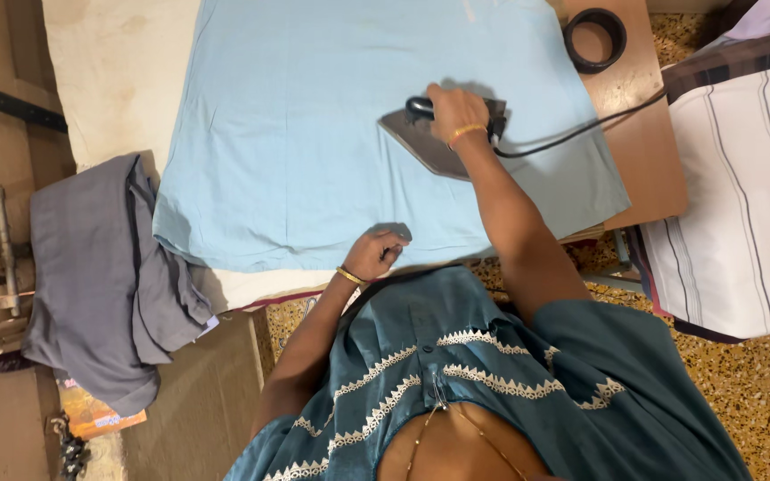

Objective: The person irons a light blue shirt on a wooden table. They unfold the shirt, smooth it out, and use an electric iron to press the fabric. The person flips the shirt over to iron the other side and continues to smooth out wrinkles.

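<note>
A light blue garment [314, 134] lies spread flat over the padded ironing table [118, 80]. My right hand [456, 111] grips the black handle of a grey metal iron [425, 142] that rests on the cloth at its right half, tip pointing left. The iron's black cord [581, 129] trails off to the right. My left hand [376, 251] sits at the near edge of the blue cloth, fingers curled onto the fabric, pinching its hem.
A grey garment [100, 267] hangs over the table's left front corner. A black ring-shaped stand [594, 37] sits on the wooden board at back right. Striped white cloth [741, 196] is stacked to the right over speckled floor.
</note>
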